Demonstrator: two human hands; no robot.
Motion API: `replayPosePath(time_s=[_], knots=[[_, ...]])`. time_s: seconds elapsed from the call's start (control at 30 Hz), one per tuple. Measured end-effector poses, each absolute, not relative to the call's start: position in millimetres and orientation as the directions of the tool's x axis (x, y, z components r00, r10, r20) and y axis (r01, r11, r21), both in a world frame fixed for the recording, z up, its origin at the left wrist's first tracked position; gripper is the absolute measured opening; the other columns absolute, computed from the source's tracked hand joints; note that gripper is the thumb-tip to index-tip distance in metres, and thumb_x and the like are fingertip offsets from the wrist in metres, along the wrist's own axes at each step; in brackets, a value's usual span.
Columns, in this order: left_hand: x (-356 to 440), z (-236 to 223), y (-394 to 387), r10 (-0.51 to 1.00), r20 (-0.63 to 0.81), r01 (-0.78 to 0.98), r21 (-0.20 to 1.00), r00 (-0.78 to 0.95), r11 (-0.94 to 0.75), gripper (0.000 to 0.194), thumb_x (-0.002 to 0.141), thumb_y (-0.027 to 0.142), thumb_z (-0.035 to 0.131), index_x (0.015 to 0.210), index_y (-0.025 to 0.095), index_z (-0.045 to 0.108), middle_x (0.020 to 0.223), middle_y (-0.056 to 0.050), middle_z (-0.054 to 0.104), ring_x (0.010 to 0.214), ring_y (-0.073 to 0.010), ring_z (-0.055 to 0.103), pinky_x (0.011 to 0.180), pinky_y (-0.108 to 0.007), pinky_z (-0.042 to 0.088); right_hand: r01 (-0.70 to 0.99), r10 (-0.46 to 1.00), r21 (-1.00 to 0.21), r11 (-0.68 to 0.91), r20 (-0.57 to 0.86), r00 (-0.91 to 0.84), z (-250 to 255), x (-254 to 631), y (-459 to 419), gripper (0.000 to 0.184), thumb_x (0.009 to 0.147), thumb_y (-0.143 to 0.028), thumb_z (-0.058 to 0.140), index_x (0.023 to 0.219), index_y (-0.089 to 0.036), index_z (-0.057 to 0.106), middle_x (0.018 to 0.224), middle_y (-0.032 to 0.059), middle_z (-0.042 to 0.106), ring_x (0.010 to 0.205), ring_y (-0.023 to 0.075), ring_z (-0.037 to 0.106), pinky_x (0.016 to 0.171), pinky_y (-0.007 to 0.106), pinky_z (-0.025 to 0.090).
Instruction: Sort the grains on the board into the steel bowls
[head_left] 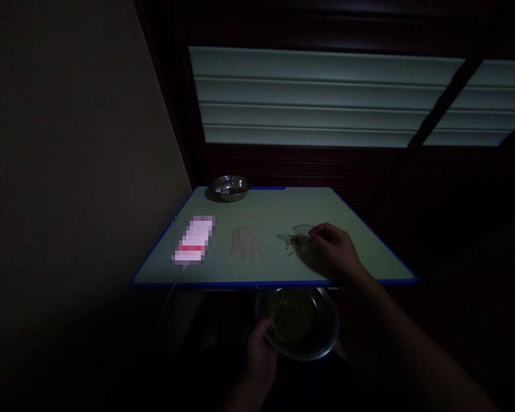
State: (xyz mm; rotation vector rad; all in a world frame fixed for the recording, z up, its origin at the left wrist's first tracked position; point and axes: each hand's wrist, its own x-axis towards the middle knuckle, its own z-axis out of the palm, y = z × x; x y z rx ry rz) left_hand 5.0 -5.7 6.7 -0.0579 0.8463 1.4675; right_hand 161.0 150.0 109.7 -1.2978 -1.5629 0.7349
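My left hand (261, 352) is closed on the near-left rim of a steel bowl (327, 323), held just below the table's front edge. Inside the bowl lies a heap of small green grains (292, 316), too dark to name exactly. Over the right part of the table, my right hand (337, 249) has its thumb and fingers drawn together; whatever they hold is hidden. Beside its fingertips are scattered small dark grains (290, 242), and a thin pale curved edge (302, 227) shows behind them. A patch of pale grains (247, 246) lies further left.
The light green table (292, 206) has a blue edge. An empty-looking steel bowl (230, 189) stands at its back left. A lit phone (195, 239), blurred out, lies at the left with a cable (171, 292) hanging off the front. A slatted door (309, 97) stands behind.
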Motion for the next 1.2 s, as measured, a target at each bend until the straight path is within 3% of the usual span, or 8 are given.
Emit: replayPosePath(time_s=[0.13,0.37,0.57,0.7,0.97,1.2], knots=[[4,10,-8,0.821,-0.559,-0.869,0.457,-0.116,0.188,0.017,0.065,0.022,0.069,0.08,0.017,0.075,0.086,-0.008,0.078,0.09,-0.0274,0.071,0.094,-0.047,0.05,0.415,0.953,-0.866,0.28,0.301,-0.015,112,153,146,0.015,0.068,-0.029,0.057,0.073,-0.017,0.064,0.068,0.0013,0.065,0.065,0.0156,0.057,0.061,0.027,0.043],[1,14,-12,0.819,-0.563,-0.855,0.475,-0.114,0.207,0.027,0.069,0.022,0.065,0.094,0.016,0.074,0.089,-0.008,0.078,0.089,-0.0266,0.071,0.099,-0.049,0.047,0.576,0.933,-0.744,0.338,0.345,-0.1,111,153,145,0.015,0.072,-0.025,0.054,0.073,-0.018,0.067,0.066,0.0011,0.067,0.063,0.0146,0.056,0.06,0.026,0.04],[0,18,-10,0.817,-0.564,-0.859,0.471,-0.117,0.202,0.028,0.069,0.02,0.064,0.095,0.017,0.074,0.089,-0.008,0.077,0.096,-0.0282,0.07,0.101,-0.049,0.045,0.649,0.929,-0.674,0.353,0.335,-0.157,111,152,144,0.016,0.074,-0.024,0.054,0.073,-0.018,0.068,0.067,0.0027,0.068,0.062,0.0148,0.056,0.059,0.026,0.039],[0,19,-11,0.808,-0.575,-0.861,0.468,-0.128,0.197,0.024,0.069,0.019,0.064,0.09,0.015,0.074,0.087,-0.009,0.077,0.096,-0.0283,0.069,0.102,-0.048,0.045,0.627,0.926,-0.685,0.372,0.322,-0.197,113,152,143,0.016,0.074,-0.023,0.053,0.073,-0.018,0.069,0.068,0.0031,0.069,0.062,0.0151,0.057,0.06,0.026,0.039],[1,18,-10,0.819,-0.563,-0.864,0.461,-0.109,0.202,0.03,0.069,0.019,0.064,0.098,0.016,0.073,0.088,-0.008,0.077,0.099,-0.0297,0.069,0.1,-0.048,0.046,0.537,0.904,-0.73,0.424,0.3,-0.306,111,153,143,0.016,0.072,-0.023,0.053,0.073,-0.017,0.068,0.067,0.0022,0.068,0.064,0.0151,0.057,0.061,0.026,0.04],[1,18,-9,0.817,-0.564,-0.866,0.461,-0.118,0.193,0.034,0.069,0.018,0.063,0.103,0.015,0.072,0.086,-0.008,0.077,0.098,-0.029,0.069,0.1,-0.048,0.046,0.612,0.934,-0.707,0.354,0.299,-0.195,111,150,144,0.018,0.075,-0.027,0.054,0.072,-0.016,0.068,0.065,0.0026,0.067,0.06,0.0143,0.056,0.058,0.026,0.039]])
